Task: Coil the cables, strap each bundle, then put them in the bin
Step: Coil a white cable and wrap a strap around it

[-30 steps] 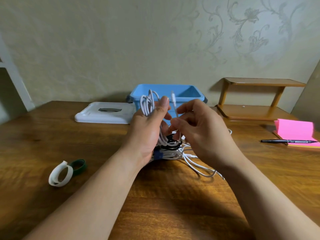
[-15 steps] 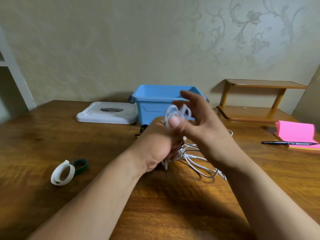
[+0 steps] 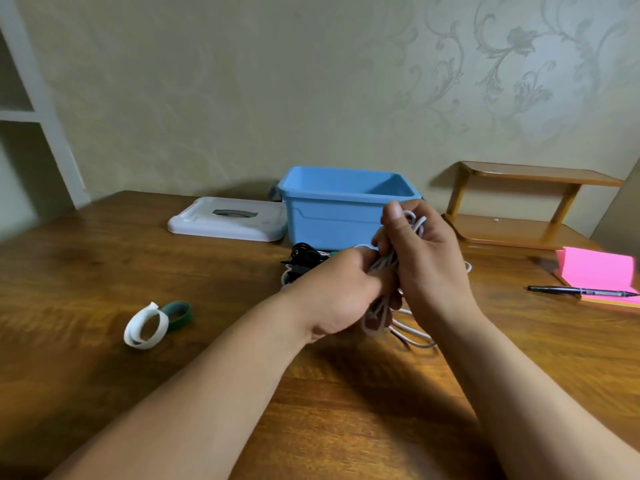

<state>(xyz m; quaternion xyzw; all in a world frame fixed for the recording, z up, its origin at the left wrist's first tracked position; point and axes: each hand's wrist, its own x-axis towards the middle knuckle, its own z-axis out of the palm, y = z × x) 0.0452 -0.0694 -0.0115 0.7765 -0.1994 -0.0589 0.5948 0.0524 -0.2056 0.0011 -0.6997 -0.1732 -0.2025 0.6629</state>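
A coiled white cable (image 3: pixel 382 268) stands upright between both hands at the table's middle. My right hand (image 3: pixel 427 261) grips its upper loops, thumb on top. My left hand (image 3: pixel 337 292) holds the lower part of the same coil, fingers curled round it. Loose white cable loops (image 3: pixel 414 336) trail onto the table below the hands. A black cable bundle (image 3: pixel 304 259) lies just behind my left hand. The blue bin (image 3: pixel 332 216) stands open behind the hands. A white strap loop (image 3: pixel 145 327) and a green strap loop (image 3: pixel 178 317) lie at the left.
A white lid (image 3: pixel 228 220) lies left of the bin. A small wooden shelf (image 3: pixel 519 206) stands at the back right. Pink notes (image 3: pixel 595 270) and a black pen (image 3: pixel 581 291) sit at the right edge of the wooden table (image 3: pixel 104 271).
The coil went from my left hand's raised grip to being held by both hands. My right hand moved up over the loops; my left dropped to the coil's lower part.
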